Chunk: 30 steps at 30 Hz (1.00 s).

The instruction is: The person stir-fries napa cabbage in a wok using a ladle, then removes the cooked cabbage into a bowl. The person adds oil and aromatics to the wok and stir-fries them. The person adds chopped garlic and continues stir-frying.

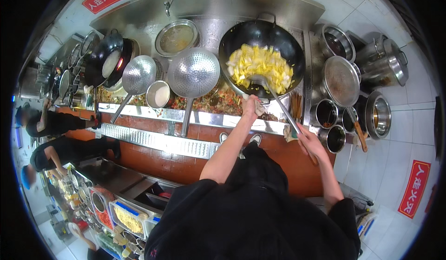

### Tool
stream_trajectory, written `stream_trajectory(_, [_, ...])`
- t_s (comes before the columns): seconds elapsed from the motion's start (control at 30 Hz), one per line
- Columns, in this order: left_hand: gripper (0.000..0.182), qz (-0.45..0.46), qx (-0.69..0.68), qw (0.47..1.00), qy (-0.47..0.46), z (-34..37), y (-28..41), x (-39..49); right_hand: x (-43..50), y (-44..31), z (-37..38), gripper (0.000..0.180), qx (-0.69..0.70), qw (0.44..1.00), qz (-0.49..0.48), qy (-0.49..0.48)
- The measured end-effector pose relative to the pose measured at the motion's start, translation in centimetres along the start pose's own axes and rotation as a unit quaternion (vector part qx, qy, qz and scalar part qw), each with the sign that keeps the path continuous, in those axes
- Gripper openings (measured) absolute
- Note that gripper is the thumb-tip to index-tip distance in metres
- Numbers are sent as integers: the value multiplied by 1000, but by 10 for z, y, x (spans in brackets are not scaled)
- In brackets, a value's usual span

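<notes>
A large black wok (244, 33) stands before me, holding a heap of chopped yellow-white leafy vegetable (259, 61), probably cabbage. At its near rim my left hand (251, 105) grips a pale folded cloth (258, 109); the wok's near handle is mostly hidden there. My right hand (310, 140) is closed around the wooden-ended handle of a long metal wok ladle (284, 110). The ladle's head rests among the vegetable pieces on the near side of the wok, partly covered by them.
Two perforated strainers (193, 72) (139, 74) and a pot of white contents (161, 94) lie left. Food scraps (223, 101) litter the stove's front channel. Sauce pots (326, 113), a fine strainer (341, 80) and a lidded stockpot (386, 61) stand right. Other people (52, 122) work at left.
</notes>
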<state>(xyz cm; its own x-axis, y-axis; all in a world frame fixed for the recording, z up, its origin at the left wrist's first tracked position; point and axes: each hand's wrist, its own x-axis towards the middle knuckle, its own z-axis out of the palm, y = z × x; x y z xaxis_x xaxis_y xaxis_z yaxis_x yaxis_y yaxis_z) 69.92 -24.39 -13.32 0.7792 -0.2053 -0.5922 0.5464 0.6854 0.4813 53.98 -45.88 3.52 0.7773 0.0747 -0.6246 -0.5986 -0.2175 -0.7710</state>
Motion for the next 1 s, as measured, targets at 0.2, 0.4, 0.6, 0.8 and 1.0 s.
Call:
stream_trajectory(0.2, [16, 7, 54, 996, 74, -32, -19, -55, 83, 75, 44, 51, 41, 974, -104, 199])
stream_trajectory(0.4, [10, -15, -59, 997, 54, 22, 8, -45, -22, -25, 37, 51, 99, 994, 8, 42])
stream_trajectory(0.6, [9, -1, -20, 994, 109, 26, 8, -14, -69, -44, -22, 50, -11, 997, 70, -9])
stream_trajectory(0.8, [11, 23, -6, 998, 52, -37, -19, -37, 74, 60, 35, 53, 75, 982, -40, 169])
stream_trajectory(1.0, [5, 35, -32, 999, 1, -1, 0, -47, 8, 26, 53, 54, 77, 992, -5, 101])
